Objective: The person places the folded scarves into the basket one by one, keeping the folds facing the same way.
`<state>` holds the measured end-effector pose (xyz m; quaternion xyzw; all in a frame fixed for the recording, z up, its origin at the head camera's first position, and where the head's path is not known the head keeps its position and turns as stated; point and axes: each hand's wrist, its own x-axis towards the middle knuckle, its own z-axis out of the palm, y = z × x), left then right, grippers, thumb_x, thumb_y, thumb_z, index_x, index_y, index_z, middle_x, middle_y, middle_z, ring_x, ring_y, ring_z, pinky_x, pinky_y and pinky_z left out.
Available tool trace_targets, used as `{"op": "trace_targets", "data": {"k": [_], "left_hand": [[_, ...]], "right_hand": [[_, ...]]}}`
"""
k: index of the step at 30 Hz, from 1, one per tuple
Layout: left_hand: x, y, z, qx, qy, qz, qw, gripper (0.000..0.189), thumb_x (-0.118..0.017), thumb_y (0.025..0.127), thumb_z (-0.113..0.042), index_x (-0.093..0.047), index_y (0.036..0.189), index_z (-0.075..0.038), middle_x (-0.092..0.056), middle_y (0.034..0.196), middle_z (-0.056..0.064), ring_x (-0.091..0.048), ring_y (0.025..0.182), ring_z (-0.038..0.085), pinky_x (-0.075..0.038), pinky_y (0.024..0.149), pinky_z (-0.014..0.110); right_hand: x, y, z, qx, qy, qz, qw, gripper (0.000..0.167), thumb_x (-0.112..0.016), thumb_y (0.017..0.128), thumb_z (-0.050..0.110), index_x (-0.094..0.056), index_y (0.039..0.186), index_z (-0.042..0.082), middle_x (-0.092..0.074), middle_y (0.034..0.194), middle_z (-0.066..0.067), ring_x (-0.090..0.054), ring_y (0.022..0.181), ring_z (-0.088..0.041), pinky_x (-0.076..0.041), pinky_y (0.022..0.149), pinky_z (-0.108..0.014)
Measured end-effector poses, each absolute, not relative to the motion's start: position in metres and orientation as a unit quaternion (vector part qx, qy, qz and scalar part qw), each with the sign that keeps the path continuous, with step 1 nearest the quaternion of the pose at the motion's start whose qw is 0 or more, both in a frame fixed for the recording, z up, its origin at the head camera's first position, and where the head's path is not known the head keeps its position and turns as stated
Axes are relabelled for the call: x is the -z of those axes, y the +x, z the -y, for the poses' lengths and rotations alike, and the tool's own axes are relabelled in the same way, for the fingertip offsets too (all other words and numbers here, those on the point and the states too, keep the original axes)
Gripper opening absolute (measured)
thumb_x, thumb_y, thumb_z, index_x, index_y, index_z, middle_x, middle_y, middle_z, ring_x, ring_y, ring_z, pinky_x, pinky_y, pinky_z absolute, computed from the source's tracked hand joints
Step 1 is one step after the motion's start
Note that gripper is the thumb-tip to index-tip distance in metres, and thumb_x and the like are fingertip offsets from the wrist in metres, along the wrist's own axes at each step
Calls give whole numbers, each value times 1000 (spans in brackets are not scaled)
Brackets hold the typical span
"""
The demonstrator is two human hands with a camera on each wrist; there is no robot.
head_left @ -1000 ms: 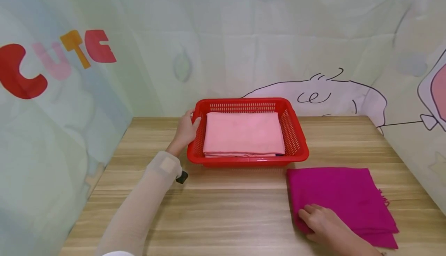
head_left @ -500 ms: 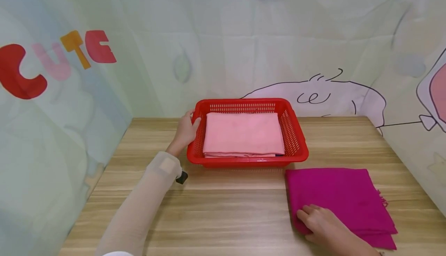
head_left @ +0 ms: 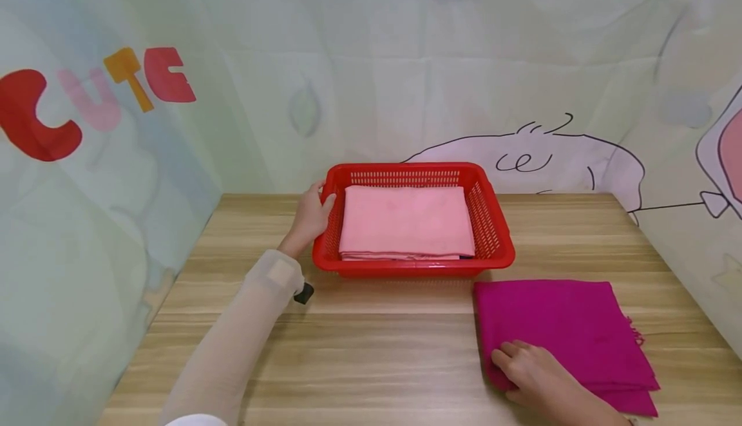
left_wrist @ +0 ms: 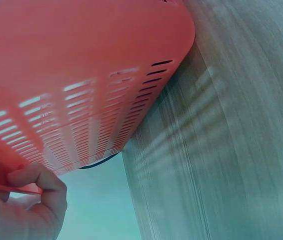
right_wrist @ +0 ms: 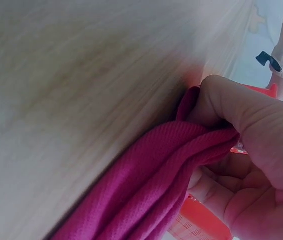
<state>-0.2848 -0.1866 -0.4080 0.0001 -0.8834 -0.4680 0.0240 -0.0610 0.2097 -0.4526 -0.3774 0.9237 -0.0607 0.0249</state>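
My left hand (head_left: 310,218) grips the left rim of a red plastic basket (head_left: 498,232), and the left wrist view shows its fingers (left_wrist: 41,177) curled round that rim. Inside the basket lies a folded pink cloth (head_left: 406,220), with a dark bit of fabric peeking out under its front right corner. On the table to the basket's front right is a folded magenta scarf (head_left: 568,323) with fringe on its right side. My right hand (head_left: 533,374) pinches the scarf's left edge near the front corner. In the right wrist view several folded layers (right_wrist: 181,165) run between thumb and fingers.
The wood-grain table (head_left: 371,355) carries the basket and the scarf. A printed curtain (head_left: 261,91) stands behind the table and along both sides, with the basket close to its back part.
Both hands keep their holds, and the basket stays in place. The right hand and the scarf have shifted very slightly to the left.
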Motion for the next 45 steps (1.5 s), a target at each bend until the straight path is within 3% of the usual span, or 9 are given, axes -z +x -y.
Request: {"op": "trace_targets", "data": {"k": [14, 27, 35, 45], "left_hand": [[407, -285, 185, 472, 6, 882, 21, 56, -50, 106, -21, -27, 155, -6, -55, 129, 20, -66, 100, 31, -59, 81, 43], [406, -284, 184, 478, 5, 878, 19, 56, -49, 106, -21, -27, 155, -6, -55, 128, 19, -66, 100, 31, -60, 80, 42], [406, -284, 185, 475, -4, 879, 22, 54, -48, 107, -18, -27, 154, -2, -55, 128, 24, -66, 101, 35, -60, 79, 46], [407, -282, 186, 478, 5, 878, 16, 57, -50, 106, -21, -27, 155, -7, -54, 132, 19, -65, 102, 31, -59, 81, 43]], "right_hand": [[451, -62, -207, 51, -394, -917, 19, 36, -91, 65, 14, -65, 89, 9, -58, 76, -1, -51, 67, -10, -52, 57, -25], [448, -61, -203, 35, -376, -925, 51, 37, -92, 67, 20, -67, 92, 10, -59, 77, 0, -51, 67, -9, -54, 60, -26], [447, -59, -201, 30, -382, -922, 52, 41, -93, 66, 24, -68, 94, 9, -61, 79, -1, -53, 69, -9, -56, 62, -26], [449, -58, -197, 16, -391, -919, 53, 39, -92, 68, 25, -69, 95, 9, -62, 80, -2, -54, 70, -11, -56, 62, -26]]}}
